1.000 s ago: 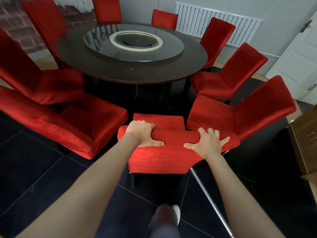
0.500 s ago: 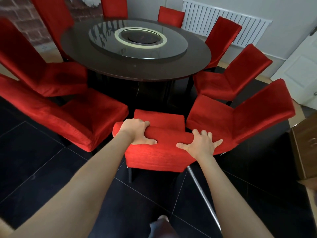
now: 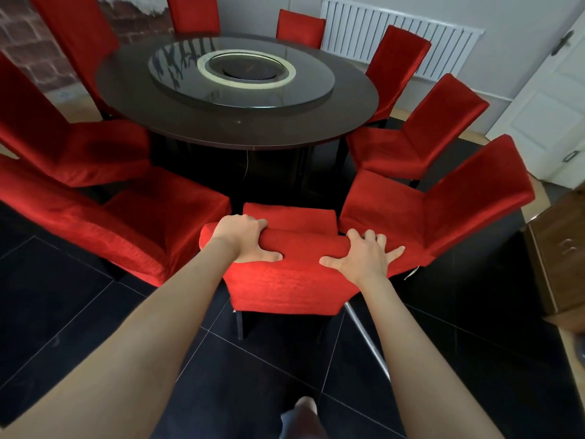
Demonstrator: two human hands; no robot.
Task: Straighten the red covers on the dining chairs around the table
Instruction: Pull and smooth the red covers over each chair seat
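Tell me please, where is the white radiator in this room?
In the head view, the white radiator hangs on the far wall at upper right, behind the red chairs beyond the round table, left of the white door.

white radiator (image 3: pixel 399 39), white door (image 3: pixel 550 115) – wooden cabinet (image 3: pixel 560 264)
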